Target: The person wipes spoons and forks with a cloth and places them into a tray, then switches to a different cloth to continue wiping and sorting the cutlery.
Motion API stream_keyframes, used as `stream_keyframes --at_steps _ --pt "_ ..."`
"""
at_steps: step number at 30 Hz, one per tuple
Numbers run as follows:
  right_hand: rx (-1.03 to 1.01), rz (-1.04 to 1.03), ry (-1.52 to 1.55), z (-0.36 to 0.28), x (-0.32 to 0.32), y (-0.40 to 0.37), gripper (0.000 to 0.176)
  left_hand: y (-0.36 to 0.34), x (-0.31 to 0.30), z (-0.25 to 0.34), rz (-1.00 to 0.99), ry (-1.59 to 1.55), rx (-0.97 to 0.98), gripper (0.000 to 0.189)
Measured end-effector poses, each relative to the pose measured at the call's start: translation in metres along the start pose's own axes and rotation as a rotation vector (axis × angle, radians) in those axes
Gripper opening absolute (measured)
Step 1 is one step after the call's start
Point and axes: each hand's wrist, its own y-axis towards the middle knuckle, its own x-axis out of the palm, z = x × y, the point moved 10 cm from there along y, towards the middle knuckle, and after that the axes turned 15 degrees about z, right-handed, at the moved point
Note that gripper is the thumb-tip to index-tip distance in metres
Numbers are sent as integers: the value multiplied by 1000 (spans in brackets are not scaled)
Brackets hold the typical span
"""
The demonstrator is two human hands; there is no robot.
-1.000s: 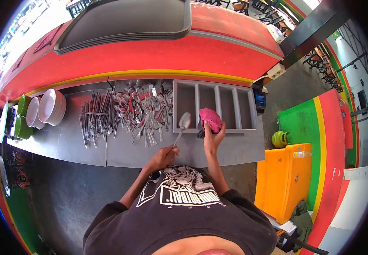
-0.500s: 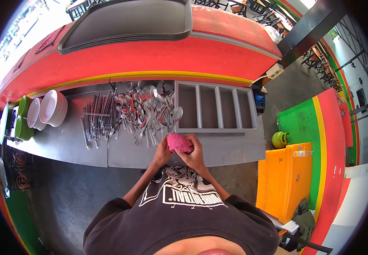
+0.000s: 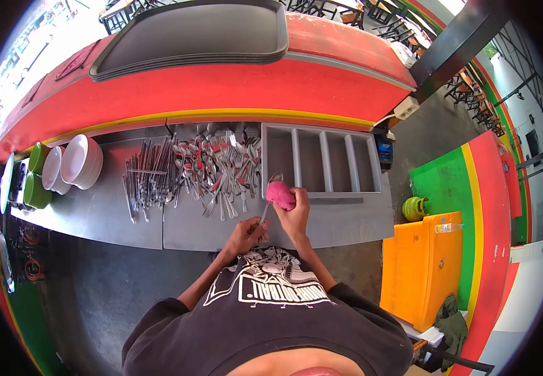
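Observation:
A spoon [image 3: 276,177] slants over the front of the counter, its bowl pointing away from me. My left hand [image 3: 246,235] is closed on the end of the spoon's handle. In my right hand [image 3: 294,216] is a bunched pink cloth [image 3: 281,195], pressed against the spoon just below the bowl. Beyond my hands lies a heap of loose spoons and forks [image 3: 218,166]. The grey cutlery tray [image 3: 347,195], split into several long compartments, stands right behind my right hand.
Chopsticks [image 3: 143,182] lie in a pile left of the heap. White bowls [image 3: 83,161] and green containers [image 3: 36,191] are stacked at the far left of the steel counter [image 3: 202,233]. Dark serving trays [image 3: 196,34] sit on the red ledge [image 3: 340,41]. An orange box [image 3: 419,269] stands at right.
My hands have moved apart. The cloth, earlier bunched between both hands, has gone right and up the spoon in my right hand, while my left hand has come lower on the handle.

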Motion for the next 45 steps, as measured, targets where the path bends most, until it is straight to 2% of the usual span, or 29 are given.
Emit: stream_keyframes --at_steps 9,13,17,19,23,27,31,33,37,40,42,45 --pt "45 135 -57 17 -22 20 41 0 -2 9 -91 134 61 26" --pt "95 346 -55 31 -43 27 38 -2 2 1 -123 97 -10 30" --pt "235 464 43 65 -56 23 35 -2 4 -1 -101 68 -41 29" --pt "238 445 91 64 -58 19 35 1 8 -7 -88 10 -91 30" --pt "148 321 153 59 -57 -3 34 20 8 -14 -17 20 -12 30" --pt "59 39 58 81 -43 -37 36 38 7 -23 31 41 -1 36" --pt "233 -101 106 111 -31 -64 34 59 15 -34 55 -2 8 39" --pt "338 -135 112 115 -28 -71 34 70 20 -43 90 5 11 40" --pt "325 -155 110 108 -22 -69 36 91 29 -49 132 -15 24 46" --pt "358 -153 122 107 -20 -66 37 96 33 -63 148 -6 -171 55" --pt "418 -148 139 106 -22 -66 39 100 32 -69 177 -8 -201 58" --pt "384 -122 123 112 -23 -66 38 105 31 -78 191 -22 -194 58"
